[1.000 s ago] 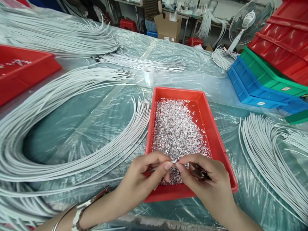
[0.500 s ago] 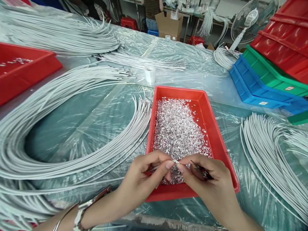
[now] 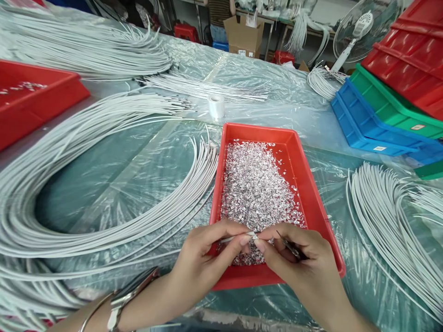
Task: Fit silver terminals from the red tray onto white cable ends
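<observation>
White cable (image 3: pixel 251 234) pinched in left hand (image 3: pixel 212 251), fingertips closed; held over red tray (image 3: pixel 320 207), long axis crosswise, tip toward right hand (image 3: pixel 306 263). Tip pinched by right fingertips; dark tool (image 3: pixel 290 245) tucked in same hand.

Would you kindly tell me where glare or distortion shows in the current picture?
In the head view, glare streaks the plastic sheeting; silvery pieces glint in the red tray; the stacked bins at right look stretched and leaning, probably wide-angle distortion.
</observation>
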The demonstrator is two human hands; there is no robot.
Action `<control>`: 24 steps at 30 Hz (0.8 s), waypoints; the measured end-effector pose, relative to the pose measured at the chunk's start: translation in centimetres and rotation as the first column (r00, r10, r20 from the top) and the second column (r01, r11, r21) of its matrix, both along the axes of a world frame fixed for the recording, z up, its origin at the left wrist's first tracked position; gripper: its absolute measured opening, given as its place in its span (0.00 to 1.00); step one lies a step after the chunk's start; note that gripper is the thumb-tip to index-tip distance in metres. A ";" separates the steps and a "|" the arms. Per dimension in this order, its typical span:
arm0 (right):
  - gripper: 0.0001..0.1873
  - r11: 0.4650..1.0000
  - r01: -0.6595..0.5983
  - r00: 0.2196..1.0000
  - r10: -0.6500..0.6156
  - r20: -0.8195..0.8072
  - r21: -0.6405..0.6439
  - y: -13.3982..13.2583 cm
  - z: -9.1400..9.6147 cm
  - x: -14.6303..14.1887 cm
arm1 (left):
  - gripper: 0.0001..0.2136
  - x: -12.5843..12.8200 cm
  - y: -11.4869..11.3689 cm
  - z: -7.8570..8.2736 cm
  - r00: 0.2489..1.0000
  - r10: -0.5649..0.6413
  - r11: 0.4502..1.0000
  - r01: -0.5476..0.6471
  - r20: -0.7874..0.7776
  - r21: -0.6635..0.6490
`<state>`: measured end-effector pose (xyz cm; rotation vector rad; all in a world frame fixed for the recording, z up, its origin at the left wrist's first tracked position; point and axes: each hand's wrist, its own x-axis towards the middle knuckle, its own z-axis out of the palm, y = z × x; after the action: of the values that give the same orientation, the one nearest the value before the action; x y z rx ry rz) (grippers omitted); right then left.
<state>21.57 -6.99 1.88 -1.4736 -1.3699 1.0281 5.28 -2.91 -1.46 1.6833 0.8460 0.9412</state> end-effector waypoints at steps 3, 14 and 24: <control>0.05 1.000 0.006 1.000 -0.006 -0.008 -0.023 -0.2 0.0 -0.3 | 0.05 0.0 0.0 -0.3 0.997 0.065 0.993 -0.060 -0.046 0.106; 0.05 0.950 0.282 0.938 -0.303 0.167 0.138 1.0 0.3 2.5 | 0.08 -0.1 0.1 -0.1 1.000 0.017 0.997 -0.017 0.000 -0.076; 0.20 0.919 0.306 0.910 -0.360 0.208 0.250 2.8 -0.7 4.7 | 0.09 -3.4 -3.7 -0.3 0.893 -0.430 0.888 0.390 -0.137 -0.243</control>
<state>26.26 -4.18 1.14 -1.6431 -1.2914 0.4733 1.87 -6.62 -1.74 1.6913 0.6434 0.3911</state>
